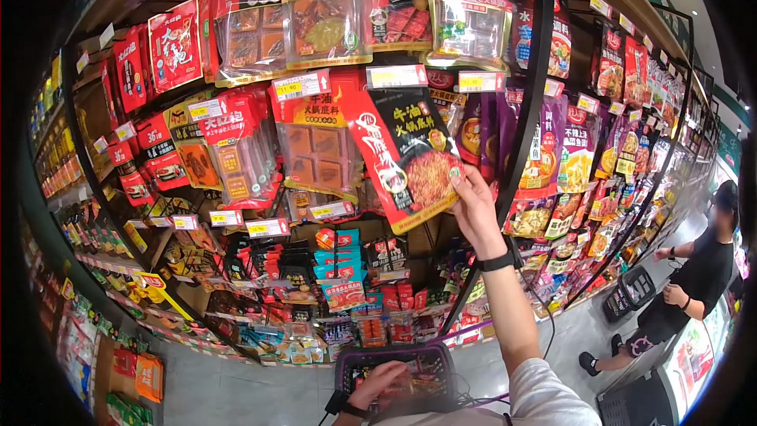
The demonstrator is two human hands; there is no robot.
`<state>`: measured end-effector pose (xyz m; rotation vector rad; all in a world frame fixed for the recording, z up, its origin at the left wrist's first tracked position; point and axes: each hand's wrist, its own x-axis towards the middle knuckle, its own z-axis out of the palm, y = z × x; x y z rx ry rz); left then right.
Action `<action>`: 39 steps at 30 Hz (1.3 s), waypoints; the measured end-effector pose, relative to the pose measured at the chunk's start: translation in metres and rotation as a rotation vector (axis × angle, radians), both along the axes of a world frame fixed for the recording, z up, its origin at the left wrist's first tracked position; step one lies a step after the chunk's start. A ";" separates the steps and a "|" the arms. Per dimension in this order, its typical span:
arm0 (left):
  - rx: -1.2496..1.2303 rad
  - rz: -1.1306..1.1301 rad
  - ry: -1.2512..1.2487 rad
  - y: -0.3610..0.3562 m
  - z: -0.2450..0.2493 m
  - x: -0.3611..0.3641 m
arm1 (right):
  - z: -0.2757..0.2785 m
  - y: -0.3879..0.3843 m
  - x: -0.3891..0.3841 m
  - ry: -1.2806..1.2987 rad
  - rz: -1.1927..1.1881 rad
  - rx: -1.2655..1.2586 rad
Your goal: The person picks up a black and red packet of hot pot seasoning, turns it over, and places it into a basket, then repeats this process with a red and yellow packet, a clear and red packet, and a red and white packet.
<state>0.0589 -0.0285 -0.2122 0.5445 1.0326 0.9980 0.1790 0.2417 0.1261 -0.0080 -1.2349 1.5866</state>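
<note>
My right hand [477, 209], with a dark band at the wrist, is closed on the lower right edge of a red and black hotpot seasoning packet [408, 158]. The packet is tilted, its printed front towards me, in front of the hanging rows. Just left of it hangs an orange-red hotpot base packet [315, 142] with blocks showing through its window. Low in the view, my left hand [380, 383] is over a dark shopping basket [347, 359], fingers stretched out and apparently holding nothing. Some packets lie in the basket, partly hidden by that hand.
Seasoning packets hang on several shelf levels, with price tags [268, 227] along the rails. A black upright post [530, 110] stands right of the held packet. At right, a person in dark clothes [686, 284] stands in the aisle beside a black basket [628, 293].
</note>
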 end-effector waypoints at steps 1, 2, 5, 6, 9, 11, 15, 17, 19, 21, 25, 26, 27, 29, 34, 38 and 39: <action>0.096 0.012 0.021 0.001 0.003 -0.001 | -0.007 -0.008 0.002 0.002 0.005 -0.011; 0.193 0.027 0.040 0.002 0.006 -0.001 | -0.018 -0.014 0.004 -0.001 -0.003 -0.021; 0.394 0.147 0.116 0.002 0.046 -0.007 | -0.050 -0.039 0.011 -0.021 -0.018 -0.072; 0.450 0.193 0.133 0.002 0.078 -0.008 | -0.061 -0.047 0.014 -0.039 -0.020 -0.062; 0.728 0.257 0.054 0.007 0.132 -0.021 | -0.091 -0.076 0.025 -0.103 -0.008 -0.070; 0.815 0.248 -0.039 0.008 0.156 -0.024 | -0.120 -0.095 0.030 -0.146 -0.011 -0.062; 0.773 0.545 0.539 0.003 0.150 -0.020 | -0.158 -0.139 0.051 -0.589 -0.026 0.101; 0.808 0.484 0.592 0.002 0.149 -0.025 | -0.162 -0.146 0.061 -0.668 0.091 0.053; 0.833 0.429 0.634 -0.001 0.147 -0.026 | -0.169 -0.150 0.071 -0.646 0.183 0.001; 0.841 0.380 0.612 -0.003 0.160 -0.019 | -0.155 -0.158 0.069 -0.740 0.157 0.123; 0.853 0.363 0.688 -0.003 0.154 -0.013 | -0.144 -0.170 0.065 -0.876 0.161 0.124; 0.878 0.387 0.721 -0.003 0.155 -0.012 | -0.142 -0.173 0.065 -0.848 0.153 0.112; 0.900 0.413 0.754 -0.003 0.157 -0.011 | -0.139 -0.176 0.066 -0.851 0.139 0.117; 0.847 0.407 0.782 -0.008 0.163 -0.008 | -0.136 -0.180 0.068 -0.858 0.115 0.129; 0.787 0.451 0.748 -0.005 0.160 -0.001 | -0.147 -0.180 0.071 -0.799 0.001 0.153; 0.640 0.407 0.679 -0.011 0.178 0.009 | -0.144 -0.175 0.073 -0.750 -0.034 0.030; 0.678 0.389 0.773 -0.011 0.184 0.012 | -0.141 -0.175 0.074 -0.740 -0.031 -0.020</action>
